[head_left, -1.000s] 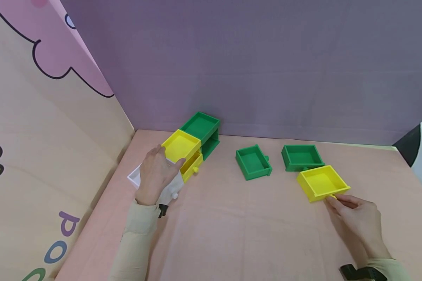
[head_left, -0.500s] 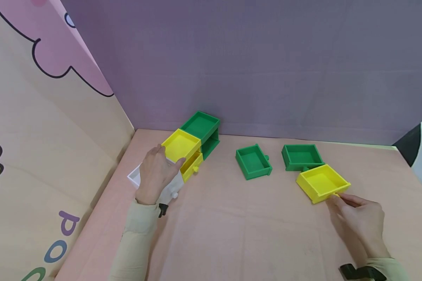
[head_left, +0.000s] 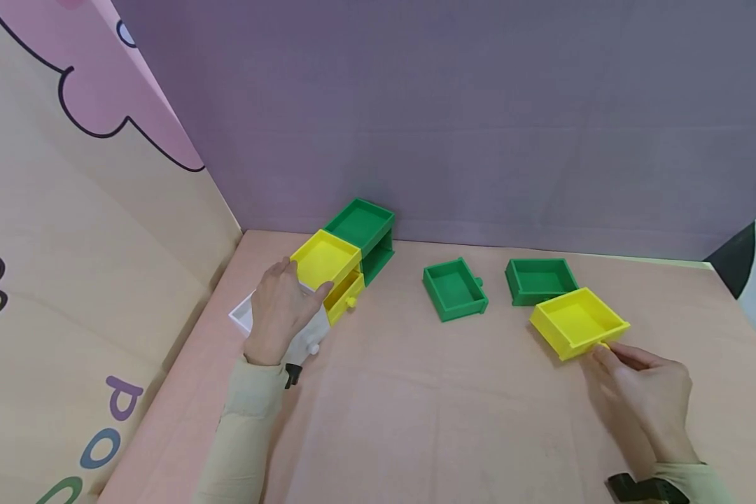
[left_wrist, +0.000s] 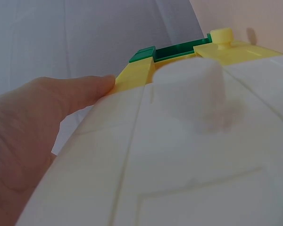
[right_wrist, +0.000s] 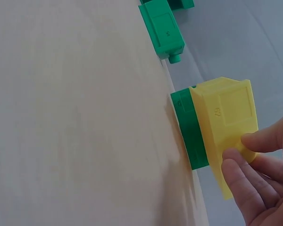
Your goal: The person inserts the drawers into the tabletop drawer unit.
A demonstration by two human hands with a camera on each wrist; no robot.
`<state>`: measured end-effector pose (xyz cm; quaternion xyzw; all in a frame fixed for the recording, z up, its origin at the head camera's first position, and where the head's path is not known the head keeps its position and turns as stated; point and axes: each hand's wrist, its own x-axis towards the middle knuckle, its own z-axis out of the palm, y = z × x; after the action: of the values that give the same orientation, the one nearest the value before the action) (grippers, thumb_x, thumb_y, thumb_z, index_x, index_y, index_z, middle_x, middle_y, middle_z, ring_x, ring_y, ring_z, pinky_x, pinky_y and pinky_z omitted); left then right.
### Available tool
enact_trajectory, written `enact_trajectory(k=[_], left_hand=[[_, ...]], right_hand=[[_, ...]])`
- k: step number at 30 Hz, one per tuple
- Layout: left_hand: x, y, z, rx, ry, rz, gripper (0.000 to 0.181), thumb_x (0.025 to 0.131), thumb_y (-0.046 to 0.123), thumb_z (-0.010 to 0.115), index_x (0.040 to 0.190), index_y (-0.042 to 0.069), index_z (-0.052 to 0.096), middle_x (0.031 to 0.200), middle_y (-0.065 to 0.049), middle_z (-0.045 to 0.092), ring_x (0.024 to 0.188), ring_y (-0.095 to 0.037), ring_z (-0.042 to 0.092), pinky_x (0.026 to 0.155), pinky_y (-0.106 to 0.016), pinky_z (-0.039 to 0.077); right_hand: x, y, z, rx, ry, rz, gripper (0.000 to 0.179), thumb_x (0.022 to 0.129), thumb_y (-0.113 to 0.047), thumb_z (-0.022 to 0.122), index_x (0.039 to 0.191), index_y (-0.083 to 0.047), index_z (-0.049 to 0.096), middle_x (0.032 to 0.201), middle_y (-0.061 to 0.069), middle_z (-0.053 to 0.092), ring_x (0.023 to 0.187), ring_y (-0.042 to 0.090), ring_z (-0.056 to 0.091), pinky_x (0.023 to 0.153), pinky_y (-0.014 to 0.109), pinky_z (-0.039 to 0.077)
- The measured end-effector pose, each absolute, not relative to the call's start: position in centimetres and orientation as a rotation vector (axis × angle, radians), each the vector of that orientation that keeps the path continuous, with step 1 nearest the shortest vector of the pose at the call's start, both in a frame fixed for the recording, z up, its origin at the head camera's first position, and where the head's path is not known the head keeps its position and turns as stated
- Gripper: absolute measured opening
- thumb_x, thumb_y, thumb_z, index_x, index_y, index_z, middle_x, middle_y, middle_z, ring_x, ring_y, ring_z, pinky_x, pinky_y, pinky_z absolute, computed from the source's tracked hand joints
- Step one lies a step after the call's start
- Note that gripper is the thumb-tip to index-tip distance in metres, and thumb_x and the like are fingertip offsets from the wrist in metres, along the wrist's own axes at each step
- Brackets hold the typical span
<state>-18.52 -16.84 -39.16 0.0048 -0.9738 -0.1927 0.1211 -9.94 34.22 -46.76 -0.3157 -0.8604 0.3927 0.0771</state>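
Note:
My right hand pinches the knob of a yellow drawer between thumb and fingers. The drawer is held just off the table, in front of a green drawer. In the right wrist view the yellow drawer's front faces the hand. At the left stands a small drawer cabinet with white, yellow and green sections in a row. My left hand grips it where white meets yellow, thumb toward the front edge, fingertips at the back edge. A yellow drawer with a knob sits in the yellow section.
The green section has an open slot at its front. Another green drawer lies between the cabinet and the right-hand drawers. A grey-purple backdrop rises behind the pink-clothed table, and a printed panel stands at the left.
The yellow drawer in my right hand has risen slightly, from touching the table area by the green drawer to a little higher. My left hand and the cabinet have stayed put.

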Motion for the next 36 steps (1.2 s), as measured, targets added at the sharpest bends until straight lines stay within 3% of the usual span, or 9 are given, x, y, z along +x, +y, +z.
enact_trajectory(k=[3, 6, 15, 22, 36], left_hand=[[-18.5, -16.8, -39.2, 0.006, -2.838, -0.560, 0.077, 0.092, 0.050, 0.075, 0.138, -0.012, 0.063, 0.146, -0.030, 0.063, 0.134, -0.046, 0.063, 0.104, -0.059, 0.058], [-18.6, -16.8, -39.3, 0.003, -2.835, -0.558, 0.077, 0.092, 0.050, 0.075, 0.137, -0.012, 0.064, 0.146, -0.030, 0.063, 0.133, -0.046, 0.063, 0.104, -0.059, 0.059], [-18.5, -16.8, -39.3, 0.013, -2.842, -0.550, 0.078, 0.092, 0.051, 0.075, 0.138, -0.011, 0.063, 0.147, -0.029, 0.063, 0.133, -0.047, 0.063, 0.103, -0.059, 0.059], [-18.4, -16.9, -39.3, 0.001, -2.840, -0.549, 0.077, 0.092, 0.050, 0.075, 0.138, -0.011, 0.063, 0.146, -0.030, 0.063, 0.133, -0.047, 0.063, 0.103, -0.059, 0.059], [-18.5, -17.0, -39.3, -0.012, -2.827, -0.539, 0.077, 0.092, 0.050, 0.075, 0.137, -0.012, 0.064, 0.144, -0.030, 0.064, 0.132, -0.047, 0.064, 0.102, -0.058, 0.060]], right_hand=[[-9.7, 34.1, -46.6, -0.877, -2.552, 1.195, 0.053, 0.097, -0.043, 0.075, 0.134, -0.005, 0.073, 0.081, -0.025, 0.077, 0.093, -0.003, 0.071, 0.093, 0.015, 0.057], [-9.5, 34.0, -46.4, -0.802, -2.518, 1.253, 0.052, 0.097, -0.039, 0.078, 0.132, -0.001, 0.072, 0.067, -0.046, 0.053, 0.070, -0.024, 0.053, 0.065, 0.000, 0.046], [-9.2, 32.8, -45.6, -0.755, -2.492, 1.348, 0.055, 0.098, -0.038, 0.077, 0.137, 0.001, 0.069, 0.077, -0.042, 0.057, 0.070, -0.023, 0.058, 0.065, 0.001, 0.050], [-9.5, 31.7, -45.2, -0.634, -2.419, 1.403, 0.050, 0.094, -0.028, 0.083, 0.129, 0.006, 0.072, 0.071, -0.045, 0.060, 0.068, -0.018, 0.066, 0.065, 0.004, 0.053], [-10.0, 29.1, -44.8, -0.429, -2.395, 1.450, 0.045, 0.093, -0.024, 0.084, 0.124, 0.006, 0.075, 0.079, -0.043, 0.066, 0.074, -0.014, 0.071, 0.069, 0.007, 0.056]])
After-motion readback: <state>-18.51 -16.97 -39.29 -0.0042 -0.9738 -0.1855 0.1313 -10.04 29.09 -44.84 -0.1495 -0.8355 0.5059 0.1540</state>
